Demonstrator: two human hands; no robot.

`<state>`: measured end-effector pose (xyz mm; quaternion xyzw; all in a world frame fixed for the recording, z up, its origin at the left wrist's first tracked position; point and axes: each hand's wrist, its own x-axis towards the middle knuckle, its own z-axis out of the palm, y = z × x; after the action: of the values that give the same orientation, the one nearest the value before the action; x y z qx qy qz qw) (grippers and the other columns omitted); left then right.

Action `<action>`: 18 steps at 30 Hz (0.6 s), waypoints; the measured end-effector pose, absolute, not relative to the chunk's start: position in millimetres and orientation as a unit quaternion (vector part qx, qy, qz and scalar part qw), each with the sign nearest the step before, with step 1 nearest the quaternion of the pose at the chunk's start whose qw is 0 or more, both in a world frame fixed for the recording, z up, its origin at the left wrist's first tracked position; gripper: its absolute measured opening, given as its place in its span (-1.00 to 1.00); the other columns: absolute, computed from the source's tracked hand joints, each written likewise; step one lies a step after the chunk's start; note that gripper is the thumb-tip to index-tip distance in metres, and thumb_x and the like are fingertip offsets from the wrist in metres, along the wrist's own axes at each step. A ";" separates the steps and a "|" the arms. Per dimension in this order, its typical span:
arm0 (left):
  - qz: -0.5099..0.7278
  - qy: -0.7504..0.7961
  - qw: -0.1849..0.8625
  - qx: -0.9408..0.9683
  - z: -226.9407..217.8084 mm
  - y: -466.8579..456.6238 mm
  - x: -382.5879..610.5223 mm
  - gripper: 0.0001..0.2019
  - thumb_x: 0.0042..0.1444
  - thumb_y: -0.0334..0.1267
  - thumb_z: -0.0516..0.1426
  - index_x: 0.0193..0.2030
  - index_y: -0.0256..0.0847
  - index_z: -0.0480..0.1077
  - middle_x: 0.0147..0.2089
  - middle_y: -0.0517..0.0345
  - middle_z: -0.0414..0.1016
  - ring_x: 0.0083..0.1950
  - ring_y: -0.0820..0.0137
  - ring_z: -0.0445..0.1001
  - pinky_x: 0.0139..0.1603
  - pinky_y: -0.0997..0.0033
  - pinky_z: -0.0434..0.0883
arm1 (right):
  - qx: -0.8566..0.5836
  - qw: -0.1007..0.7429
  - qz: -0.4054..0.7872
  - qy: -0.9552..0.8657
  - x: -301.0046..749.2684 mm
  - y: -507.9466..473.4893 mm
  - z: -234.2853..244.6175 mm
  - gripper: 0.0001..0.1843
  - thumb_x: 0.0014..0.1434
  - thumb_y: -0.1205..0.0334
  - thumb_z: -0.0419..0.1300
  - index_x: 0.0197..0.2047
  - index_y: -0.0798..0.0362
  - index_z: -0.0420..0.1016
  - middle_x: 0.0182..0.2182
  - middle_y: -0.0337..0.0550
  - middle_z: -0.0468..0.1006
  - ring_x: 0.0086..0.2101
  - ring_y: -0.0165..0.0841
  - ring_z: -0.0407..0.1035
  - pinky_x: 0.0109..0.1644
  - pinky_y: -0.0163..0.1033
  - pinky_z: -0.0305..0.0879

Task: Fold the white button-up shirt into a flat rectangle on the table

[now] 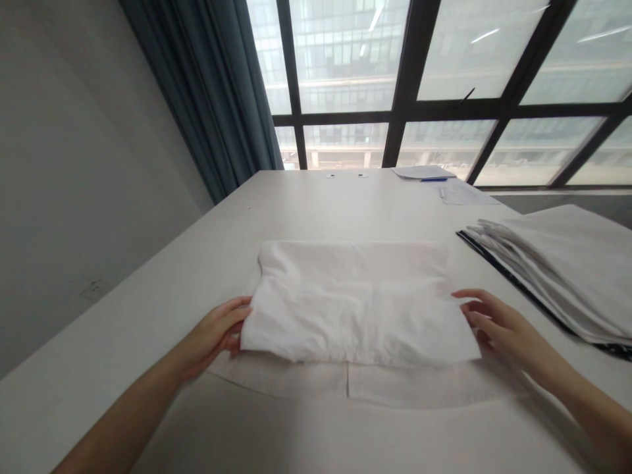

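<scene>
Quick count from where I'm standing: one white table (148, 309), one folded white garment (355, 303) on it, and two hands, the left hand (217, 332) and the right hand (498, 329), one at each side edge of it. One stack of folded white cloths (557, 263) off to the right. At the far end, two sheets of paper (444, 183), one blue pen (434, 179). One curtain (212, 99).

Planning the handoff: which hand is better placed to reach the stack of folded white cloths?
Right. The right hand is at the folded cloth's right edge, nearest the stack; the left hand is opposite.
</scene>
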<state>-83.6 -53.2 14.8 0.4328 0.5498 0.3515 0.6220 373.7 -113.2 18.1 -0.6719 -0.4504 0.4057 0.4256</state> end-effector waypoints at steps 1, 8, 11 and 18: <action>0.356 0.553 0.615 0.435 13.7 -53.0 -83.5 -0.55 -0.04 -0.11 0.30 -0.01 -0.24 0.42 -0.32 0.11 0.52 -0.39 0.37 0.48 -0.50 0.50 0.39 | -0.679 0.416 0.398 -0.456 372.4 -112.2 16.7 -0.49 -0.09 -0.08 0.31 -0.10 -0.01 0.40 -0.39 -0.20 0.50 -0.62 -0.46 0.23 -0.64 -0.36 0.11; 0.387 0.554 0.612 0.410 16.2 -55.3 -76.9 -0.57 -0.04 -0.15 0.32 -0.05 -0.26 0.39 -0.17 0.00 0.57 -0.22 0.26 0.57 -0.29 0.40 0.50 | -0.637 0.487 0.485 -0.350 358.0 -113.8 15.1 -0.36 -0.11 -0.10 0.37 0.02 -0.08 0.35 -0.35 -0.22 0.52 -0.52 -0.43 0.31 -0.58 -0.37 0.20; 0.403 0.545 0.620 0.396 16.0 -54.8 -75.4 -0.57 -0.04 -0.24 0.32 -0.03 -0.27 0.37 -0.19 -0.01 0.57 -0.29 0.31 0.57 -0.30 0.41 0.52 | -0.608 0.504 0.514 -0.334 353.6 -115.9 15.6 -0.38 -0.07 -0.13 0.37 0.03 -0.10 0.38 -0.50 -0.32 0.43 -0.60 -0.51 0.18 -0.65 -0.44 0.07; 0.406 0.506 0.653 0.390 17.9 -54.0 -72.2 -0.42 -0.02 -0.33 0.32 0.17 -0.27 0.30 -0.01 -0.13 0.55 -0.21 0.26 0.59 -0.28 0.42 0.54 | -0.579 0.509 0.545 -0.330 351.0 -115.7 13.2 -0.56 -0.09 -0.11 0.40 -0.25 0.00 0.47 -0.53 -0.31 0.36 -0.58 -0.51 0.22 -0.62 -0.44 0.16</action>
<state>-72.2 -54.0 17.9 0.3899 0.5062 0.4059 0.6534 351.0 -115.7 13.2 -0.5790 -0.3297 0.5447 0.5092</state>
